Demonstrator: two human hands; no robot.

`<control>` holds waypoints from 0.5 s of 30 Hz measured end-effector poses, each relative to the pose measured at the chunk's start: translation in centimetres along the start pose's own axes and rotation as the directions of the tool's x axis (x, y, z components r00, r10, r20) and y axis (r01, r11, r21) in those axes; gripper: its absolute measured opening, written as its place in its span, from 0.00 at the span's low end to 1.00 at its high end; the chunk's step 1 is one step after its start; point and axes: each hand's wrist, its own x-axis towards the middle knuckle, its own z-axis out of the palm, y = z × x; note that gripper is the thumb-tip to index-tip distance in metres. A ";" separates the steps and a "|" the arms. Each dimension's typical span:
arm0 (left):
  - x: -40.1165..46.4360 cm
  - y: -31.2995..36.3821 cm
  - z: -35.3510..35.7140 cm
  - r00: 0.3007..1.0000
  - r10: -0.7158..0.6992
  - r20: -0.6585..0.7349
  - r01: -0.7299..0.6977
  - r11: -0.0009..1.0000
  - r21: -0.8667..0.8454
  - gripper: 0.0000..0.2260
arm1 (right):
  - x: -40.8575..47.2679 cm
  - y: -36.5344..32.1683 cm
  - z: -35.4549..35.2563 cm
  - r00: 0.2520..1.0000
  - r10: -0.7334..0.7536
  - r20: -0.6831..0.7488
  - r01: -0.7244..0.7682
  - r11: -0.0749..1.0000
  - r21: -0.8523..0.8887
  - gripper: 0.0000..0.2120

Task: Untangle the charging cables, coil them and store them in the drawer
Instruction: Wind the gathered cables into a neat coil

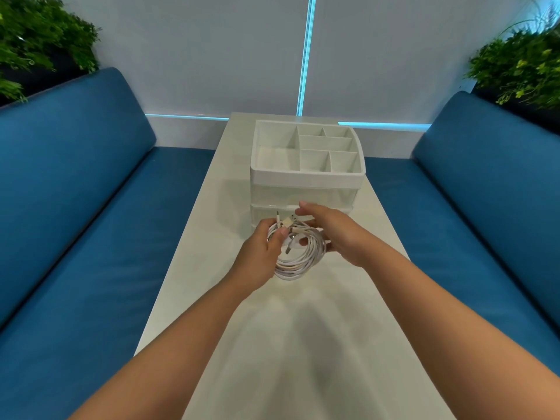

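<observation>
- Cables [298, 257], white and coiled into one bundle, are held just above the desk [303, 344] in front of the drawer unit [306, 183].
- Left hand [262, 253] grips the coil's left side, thumb over the plugs.
- Right hand [336, 231] cups the right side, fingers relaxed and extended.

Part of the coiled cables [298, 257] is covered by the left hand [257, 257] and the right hand [336, 234], whose fingertips are concealed behind the loops. The lower drawer fronts of the organizer [306, 177] are screened by both hands, so it cannot be told whether a drawer is open. The table [303, 344] is cut off by the bottom edge.
</observation>
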 end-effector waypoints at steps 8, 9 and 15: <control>-0.2 -0.2 -0.1 0.998 -0.030 0.047 0.028 0.999 0.035 0.16 | 0.6 2.2 0.5 0.984 -0.172 0.044 0.172 0.985 -0.003 0.12; -0.2 -0.1 -0.2 0.998 -0.024 0.063 0.021 0.998 0.057 0.16 | 0.5 2.2 0.6 0.981 -0.186 0.046 0.187 0.982 -0.016 0.11; -0.1 -0.4 -0.5 0.993 -0.005 0.120 -0.023 0.972 0.235 0.18 | 0.8 2.9 0.8 0.966 -0.258 0.018 0.258 0.953 -0.158 0.09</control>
